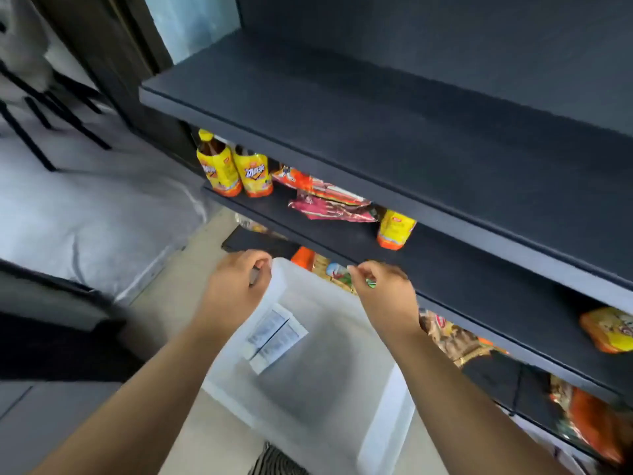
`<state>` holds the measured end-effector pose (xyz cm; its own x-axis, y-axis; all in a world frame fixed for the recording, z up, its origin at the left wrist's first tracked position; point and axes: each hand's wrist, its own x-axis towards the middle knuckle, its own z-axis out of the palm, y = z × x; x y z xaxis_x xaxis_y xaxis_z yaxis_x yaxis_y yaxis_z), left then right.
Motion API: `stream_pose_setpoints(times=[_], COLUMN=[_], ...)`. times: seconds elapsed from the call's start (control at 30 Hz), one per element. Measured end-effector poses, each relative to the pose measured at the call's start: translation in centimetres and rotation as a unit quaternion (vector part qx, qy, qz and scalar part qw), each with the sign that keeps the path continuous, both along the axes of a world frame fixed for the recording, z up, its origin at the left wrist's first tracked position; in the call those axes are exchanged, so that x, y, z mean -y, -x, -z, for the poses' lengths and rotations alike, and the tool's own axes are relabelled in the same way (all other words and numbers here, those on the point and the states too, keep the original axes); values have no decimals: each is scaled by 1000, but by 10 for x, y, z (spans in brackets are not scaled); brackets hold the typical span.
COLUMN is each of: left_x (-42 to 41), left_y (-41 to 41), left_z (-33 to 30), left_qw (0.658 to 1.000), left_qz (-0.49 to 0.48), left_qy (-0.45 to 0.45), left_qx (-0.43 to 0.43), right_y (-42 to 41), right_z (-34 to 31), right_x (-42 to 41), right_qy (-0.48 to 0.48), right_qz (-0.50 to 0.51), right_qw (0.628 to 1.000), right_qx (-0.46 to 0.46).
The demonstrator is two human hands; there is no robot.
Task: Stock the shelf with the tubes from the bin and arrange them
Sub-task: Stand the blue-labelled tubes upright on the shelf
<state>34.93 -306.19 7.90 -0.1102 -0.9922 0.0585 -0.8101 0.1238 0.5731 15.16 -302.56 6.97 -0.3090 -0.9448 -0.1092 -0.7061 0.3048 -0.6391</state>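
Both hands grip the bin's far rim, left hand (236, 286) at the corner, right hand (383, 289) w/ fingers curled over the edge; tubes (274, 337) lie loose inside the bin (376, 423); tilting it could slide them; rim may knock the shelf (479, 293).

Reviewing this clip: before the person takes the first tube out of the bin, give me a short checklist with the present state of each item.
1. Tubes reachable: ok. Two white tubes lie flat, side by side, on the floor of the clear bin.
2. Left hand free: not ok. Its fingers curl over the bin's far rim.
3. Right hand free: cannot tell. It is curled at the rim; something green shows by the fingers, blurred.
4. Space for the tubes: ok. The top shelf shows bare board.
5. Bin steady: cannot tell.
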Motion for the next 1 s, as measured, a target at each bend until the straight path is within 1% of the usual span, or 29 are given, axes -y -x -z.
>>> stream_pose_setpoints(times=[0.1,0.2,0.37,0.47,0.63,0.7,0.8,0.83,0.93,1.0], left_x=[-13,-21,-33,-34,-26,-19,-11,-10,-12,-11], left_y=[-17,-30,-46,-53,-56,-56,-58,-58,-57,-55], left_z=[51,106,181,219,265,279,301,306,316,321], left_qw=[997,990,973,965,953,943,932,928,921,919], left_qz=[-5,-31,-73,-86,-138,-145,-142,-144,-139,-148], left_qy=[-63,-134,-212,-243,-267,-297,-326,-335,-355,-359], left_qx=[33,40,46,39,34,43,69,72,78,62], right_y=[-16,-31,-57,-78,-111,-125,-140,-143,-148,-150], right_z=[43,89,166,208,271,290,309,314,326,330], right_x=[-9,-18,-23,-22,-19,-15,-11,-10,-10,-9], right_qy=[-72,-148,-242,-306,-372,-386,-377,-366,-330,-318], right_qz=[-7,-13,12,25,81,145,271,291,317,326], right_qw=[997,989,969,948,906,876,801,788,784,782], right_qx=[25,30,54,82,185,248,377,400,419,424])
